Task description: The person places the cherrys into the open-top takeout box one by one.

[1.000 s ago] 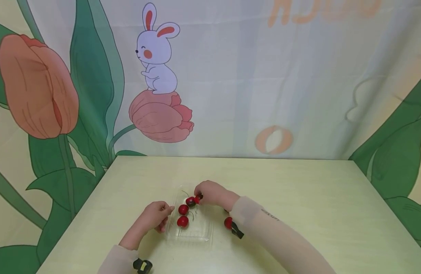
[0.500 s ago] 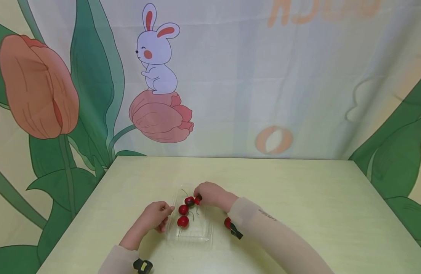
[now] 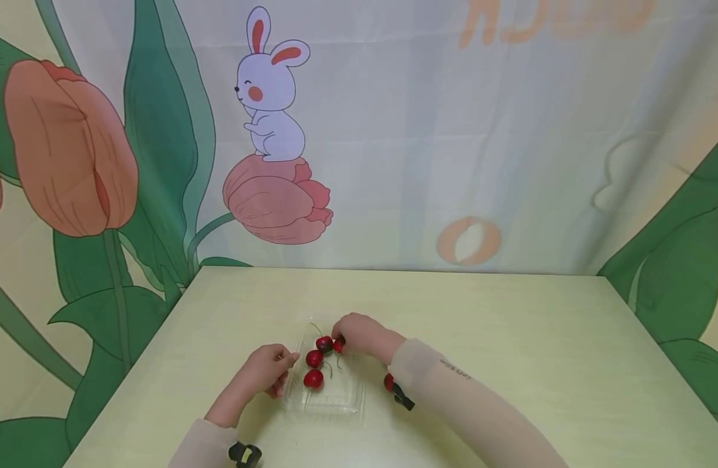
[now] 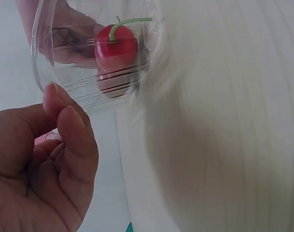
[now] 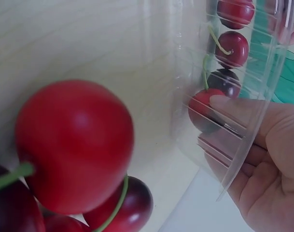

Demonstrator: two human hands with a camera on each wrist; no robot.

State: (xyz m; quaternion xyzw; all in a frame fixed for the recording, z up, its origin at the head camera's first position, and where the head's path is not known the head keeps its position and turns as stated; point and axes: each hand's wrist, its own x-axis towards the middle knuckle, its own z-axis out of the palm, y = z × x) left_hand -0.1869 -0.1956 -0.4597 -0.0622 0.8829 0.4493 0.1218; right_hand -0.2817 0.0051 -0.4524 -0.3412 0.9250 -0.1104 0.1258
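Observation:
A shallow clear plastic box (image 3: 335,408) lies on the table in the head view, with red cherries in a row inside it. My left hand (image 3: 265,367) is at its left side; in the left wrist view, thumb and forefinger pinch the rim. My right hand (image 3: 364,335) reaches in at the far right and pinches a cherry (image 5: 200,104) beside a darker cherry (image 5: 225,82). Nearer me in the box are a middle cherry (image 3: 314,358) and a front cherry (image 3: 314,379), both with stems.
Several more cherries lie outside the box, under my right forearm; a large red cherry (image 5: 74,145) is close to the right wrist camera. The pale table (image 3: 481,338) ends at a printed curtain (image 3: 382,162) behind. A black wrist camera (image 3: 244,454) sits on my left sleeve.
My right hand has come slightly nearer me with the pinched cherry, and the right sleeve has shifted a little left, hiding a loose cherry beside it. My left hand stays at the box's rim.

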